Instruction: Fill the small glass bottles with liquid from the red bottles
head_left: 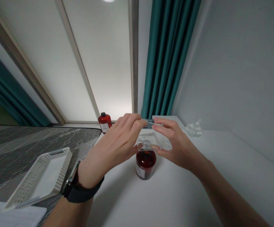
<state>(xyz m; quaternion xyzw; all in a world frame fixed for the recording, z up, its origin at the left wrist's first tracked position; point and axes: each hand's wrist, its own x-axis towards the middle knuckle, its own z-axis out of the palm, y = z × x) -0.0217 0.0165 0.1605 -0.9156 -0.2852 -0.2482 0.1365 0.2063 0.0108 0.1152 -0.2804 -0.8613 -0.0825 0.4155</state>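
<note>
A clear, see-through rectangular piece (157,138), like a transparent box or panel, is gripped at its two sides by my hands. My left hand (125,135), with a dark watch on the wrist, curls its fingers round the left edge. On the right edge, the fingers and thumb of my right hand (175,140) close from above and below. Just below and behind the clear piece stands a dark red bottle (146,164) with a white label, upright on the white table (132,201). Its top is partly hidden, so I cannot tell whether the clear piece touches it.
Another red bottle (104,121) with a black cap stands at the table's far left corner. A clear glassy object (194,128) sits at the back right. Left of the table are a white perforated basket (64,160) and white paper (16,216). Green curtains (170,63) hang behind.
</note>
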